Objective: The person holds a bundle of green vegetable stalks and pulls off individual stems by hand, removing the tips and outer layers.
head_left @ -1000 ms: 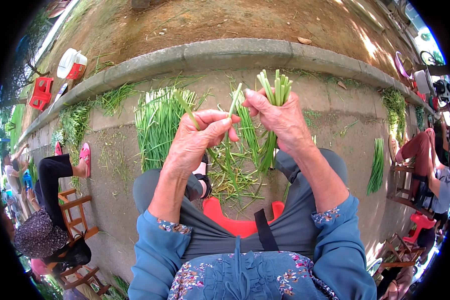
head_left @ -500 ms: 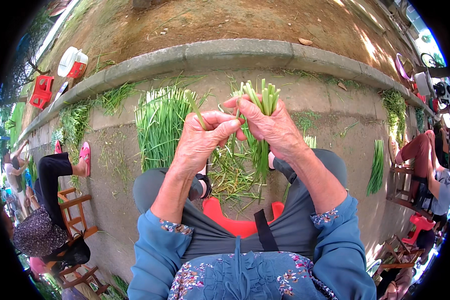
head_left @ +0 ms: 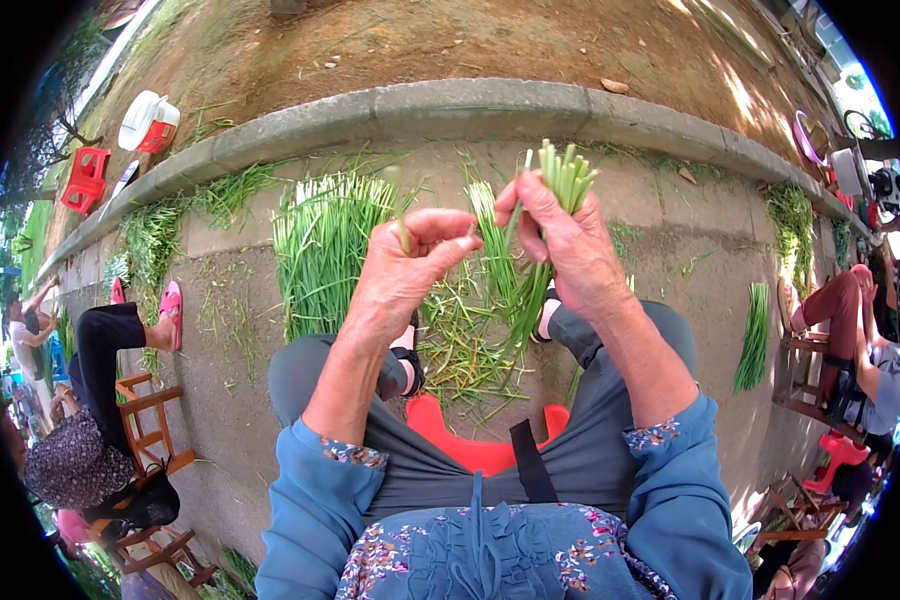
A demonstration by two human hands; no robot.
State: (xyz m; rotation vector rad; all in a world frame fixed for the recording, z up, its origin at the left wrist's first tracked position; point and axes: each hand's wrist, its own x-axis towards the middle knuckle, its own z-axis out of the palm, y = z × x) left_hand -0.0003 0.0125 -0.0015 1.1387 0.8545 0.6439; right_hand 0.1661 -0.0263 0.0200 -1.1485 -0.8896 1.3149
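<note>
My right hand (head_left: 570, 245) is closed round a bunch of chives (head_left: 568, 178), pale cut ends up and green leaves hanging down. A single stalk stands apart between its thumb and forefinger. Just left of it, my left hand (head_left: 415, 255) is raised with its fingers curled and a blurred stalk (head_left: 402, 215) tucked in them. Its thumb and forefinger come close together; anything between their tips is too small to make out. A big pile of chives (head_left: 330, 255) lies on the pavement beyond my left knee. A smaller bundle (head_left: 490, 235) lies between the hands, beside scattered trimmings (head_left: 460, 350).
A concrete kerb (head_left: 470, 105) curves across in front, with bare soil beyond. Between my legs is a red plastic seat (head_left: 470, 440). People sit on wooden chairs (head_left: 150, 425) at both sides. More chives (head_left: 753, 338) lie at right; a white-and-red bucket (head_left: 150, 122) stands far left.
My hands have moved apart. The right hand has shifted slightly right with the bunch, and the left fingers have come away from the stalk beside it.
</note>
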